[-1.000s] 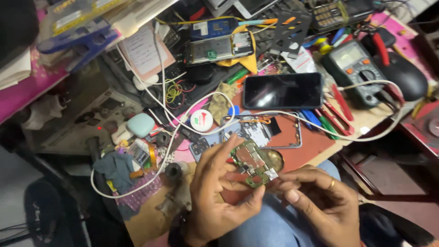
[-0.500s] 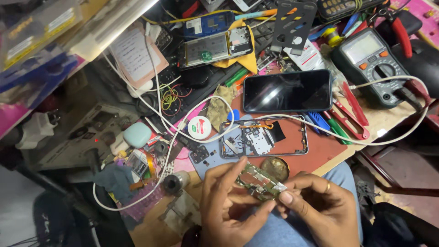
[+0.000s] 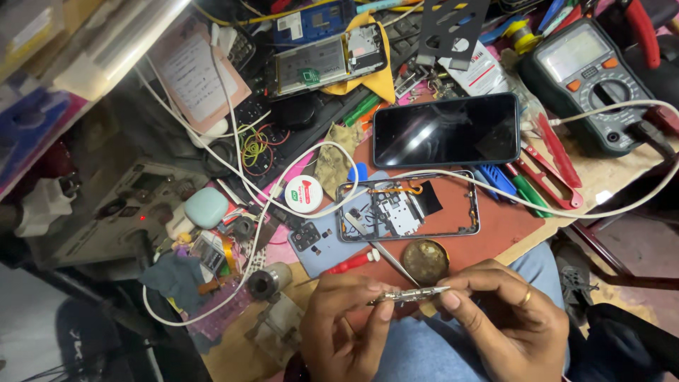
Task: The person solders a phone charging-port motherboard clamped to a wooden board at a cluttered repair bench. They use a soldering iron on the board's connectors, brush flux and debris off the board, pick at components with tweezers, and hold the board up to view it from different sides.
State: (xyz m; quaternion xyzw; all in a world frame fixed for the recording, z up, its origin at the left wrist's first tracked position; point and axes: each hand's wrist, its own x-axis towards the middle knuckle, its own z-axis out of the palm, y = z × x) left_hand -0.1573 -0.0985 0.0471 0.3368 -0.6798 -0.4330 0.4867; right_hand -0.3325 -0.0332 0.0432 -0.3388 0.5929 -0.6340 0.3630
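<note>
While both hands pinch it, a small circuit board (image 3: pixel 409 294) sits edge-on to the cam, low centre, just above the person's lap. Left hand (image 3: pixel 348 329) is closed on the board's left end w/ thumb and fingertips; right hand (image 3: pixel 503 322), ring on one finger, is closed on the right end the same way. Board looks thin and metallic from this angle; details too small to tell.

Just beyond the hands: a round brownish tin (image 3: pixel 425 260), a red-handled screwdriver (image 3: pixel 351 262) and a pair of tweezers (image 3: pixel 382 250) lying diagonally. Behind those, an opened phone frame (image 3: pixel 408 206) w/ internals showing, on a reddish mat (image 3: pixel 503 228); a light blue phone back cover (image 3: pixel 327 244) lies to its left, partly under it. A white cable (image 3: pixel 566 210) runs across the frame.

Further back: a dark-screened phone (image 3: pixel 446 130) face up, a round white and red tape-like disc (image 3: pixel 303 194), a mint green earbud case (image 3: pixel 206 207). Far right: a multimeter (image 3: pixel 590 81) and red cutters (image 3: pixel 544 173). Top centre: another opened phone (image 3: pixel 331 60) on a yellow cloth (image 3: pixel 375 81).
</note>
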